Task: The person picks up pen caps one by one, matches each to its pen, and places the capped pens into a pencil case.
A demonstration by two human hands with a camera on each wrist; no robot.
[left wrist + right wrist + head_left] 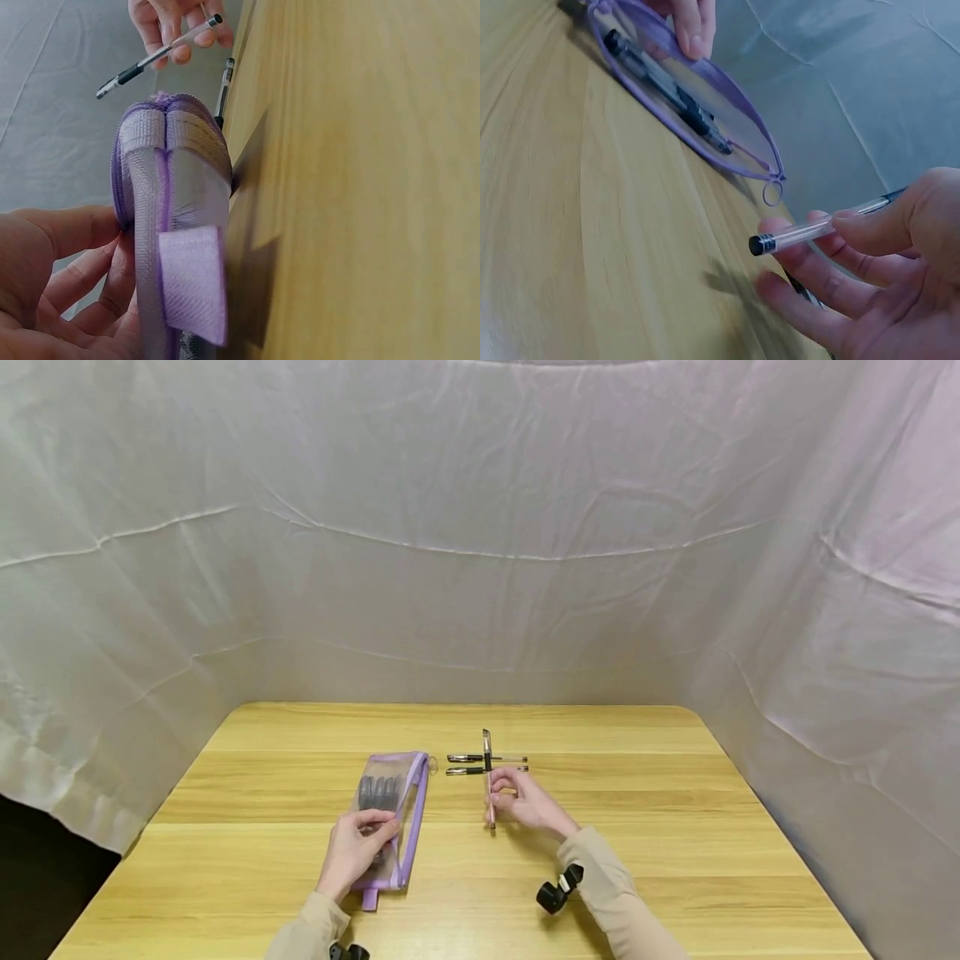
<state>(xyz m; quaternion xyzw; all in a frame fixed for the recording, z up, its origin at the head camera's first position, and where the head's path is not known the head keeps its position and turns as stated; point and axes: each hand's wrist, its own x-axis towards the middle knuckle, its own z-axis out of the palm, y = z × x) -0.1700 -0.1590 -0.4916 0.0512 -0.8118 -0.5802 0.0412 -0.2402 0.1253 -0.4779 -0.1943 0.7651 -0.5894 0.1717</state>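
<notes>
A purple-edged mesh pencil case [386, 764] lies left of centre on the table. My left hand [358, 845] pinches the upper edge of its opening between thumb and fingers. The zip is undone, and in the right wrist view a black-and-clear pen [667, 94] shows inside. My right hand [528, 803] holds a capped gel pen [487, 743] by its clear barrel, raised off the table, with its dark end [762, 244] towards the case. Beneath this pen, two similar pens, a farther one [465, 758] and a nearer one [463, 771], lie side by side on the wood.
The wooden table [637, 827] has light-coloured cloth [480, 602] hanging behind it and at both sides. A ring-shaped zip pull [772, 193] hangs from the case's far end. A purple fabric tab [193, 285] sticks out at its near end.
</notes>
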